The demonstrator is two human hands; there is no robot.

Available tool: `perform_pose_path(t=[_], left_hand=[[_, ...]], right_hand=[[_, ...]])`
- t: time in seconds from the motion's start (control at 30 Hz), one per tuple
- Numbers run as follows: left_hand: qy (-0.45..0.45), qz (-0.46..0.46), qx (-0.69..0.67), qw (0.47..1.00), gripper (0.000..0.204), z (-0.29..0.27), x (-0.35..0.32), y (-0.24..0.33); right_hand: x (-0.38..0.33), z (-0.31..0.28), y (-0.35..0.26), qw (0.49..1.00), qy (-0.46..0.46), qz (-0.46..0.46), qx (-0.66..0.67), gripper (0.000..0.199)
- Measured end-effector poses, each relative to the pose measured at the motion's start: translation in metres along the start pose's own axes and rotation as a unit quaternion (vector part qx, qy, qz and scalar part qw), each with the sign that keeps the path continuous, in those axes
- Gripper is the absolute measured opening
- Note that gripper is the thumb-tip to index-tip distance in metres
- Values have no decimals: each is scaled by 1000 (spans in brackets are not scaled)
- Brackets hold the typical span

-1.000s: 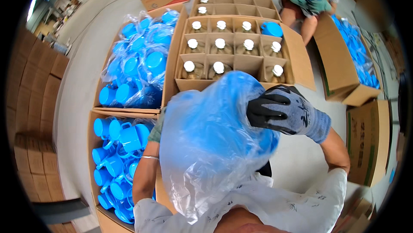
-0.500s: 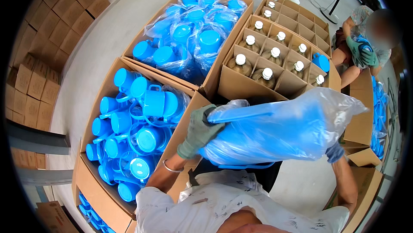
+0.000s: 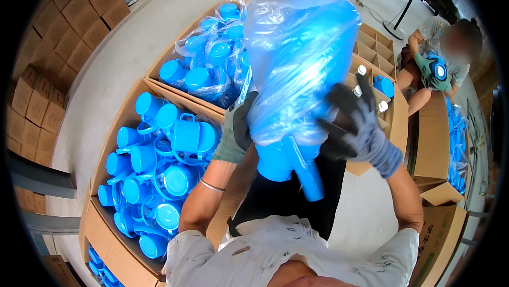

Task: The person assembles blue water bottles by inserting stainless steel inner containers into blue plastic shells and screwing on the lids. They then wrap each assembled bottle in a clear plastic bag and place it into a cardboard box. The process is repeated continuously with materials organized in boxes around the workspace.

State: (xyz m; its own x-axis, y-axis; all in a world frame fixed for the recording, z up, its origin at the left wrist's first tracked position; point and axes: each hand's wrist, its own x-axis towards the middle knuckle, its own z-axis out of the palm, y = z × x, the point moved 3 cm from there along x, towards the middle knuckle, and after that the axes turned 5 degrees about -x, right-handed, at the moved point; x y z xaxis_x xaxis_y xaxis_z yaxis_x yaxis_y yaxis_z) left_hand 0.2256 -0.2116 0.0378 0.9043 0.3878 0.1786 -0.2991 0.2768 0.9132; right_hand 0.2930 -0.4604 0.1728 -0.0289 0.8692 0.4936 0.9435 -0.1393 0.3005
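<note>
A large blue jug-like plastic container in a clear bag (image 3: 305,75) stands upright in front of me. Its lower end, with a strap-like blue part, sticks out of the bag. My left hand (image 3: 236,130), in a green-grey glove with a dark palm, grips its left side. My right hand (image 3: 355,128), in a blue-grey glove with dark fingers, is beside its right side, fingers spread and slightly blurred. To the left, a carton (image 3: 98,181) holds several blue handled cups or lids (image 3: 180,181).
Behind is a carton of bagged blue containers (image 3: 199,77). A divided carton (image 3: 395,104) holds white-capped bottles (image 3: 361,69). At right a person (image 3: 445,48) in gloves holds a blue item over a carton (image 3: 432,133). Stacked brown boxes (image 3: 58,37) line the far left.
The bagged container has swung from lying sideways to upright, its lower end now bare. My right hand has let go of the bag's right end and moved up and left, opening.
</note>
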Motion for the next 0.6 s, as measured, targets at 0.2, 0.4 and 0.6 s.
perform_pose_path(t=[0.2,0.4,0.6], left_hand=[[-106,86,224,965,53,1,31,18],[-184,242,271,913,50,0,73,93],[-72,147,201,966,49,-88,183,63]], right_hand=[[62,33,-33,991,-74,-90,67,51],[82,49,43,930,110,178,302,38],[43,90,199,842,351,300,279,31]])
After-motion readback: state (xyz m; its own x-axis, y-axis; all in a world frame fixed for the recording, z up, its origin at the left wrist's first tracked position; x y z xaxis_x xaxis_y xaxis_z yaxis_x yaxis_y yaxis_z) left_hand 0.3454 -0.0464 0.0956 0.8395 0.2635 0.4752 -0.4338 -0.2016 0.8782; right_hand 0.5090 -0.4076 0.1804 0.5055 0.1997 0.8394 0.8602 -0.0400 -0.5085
